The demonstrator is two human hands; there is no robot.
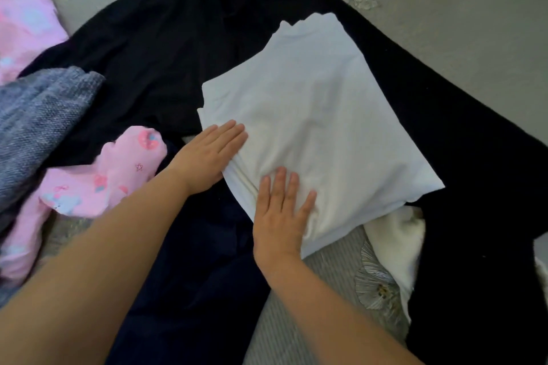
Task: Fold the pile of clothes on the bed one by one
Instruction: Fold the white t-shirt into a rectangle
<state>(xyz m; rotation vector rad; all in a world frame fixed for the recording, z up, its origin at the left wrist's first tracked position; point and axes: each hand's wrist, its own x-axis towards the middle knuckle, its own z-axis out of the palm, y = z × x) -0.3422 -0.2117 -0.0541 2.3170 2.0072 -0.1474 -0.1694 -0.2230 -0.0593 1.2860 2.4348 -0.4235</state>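
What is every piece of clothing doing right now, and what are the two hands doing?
White garment: folded, lying on the dark garment.
Left hand: flat, pressing the white garment's edge.
Right hand: flat, pressing the white garment.
Dark garment: spread out, unfolded.
Pink garment: crumpled, unfolded.
Grey knit: heaped, unfolded.

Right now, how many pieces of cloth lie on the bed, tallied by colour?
White: 2, the folded piece and a loose piece
Pink: 2, one far left, one near left
Grey-blue knit: 1
Dark cloth: at least 1; its pieces cannot be told apart
Total: at least 6
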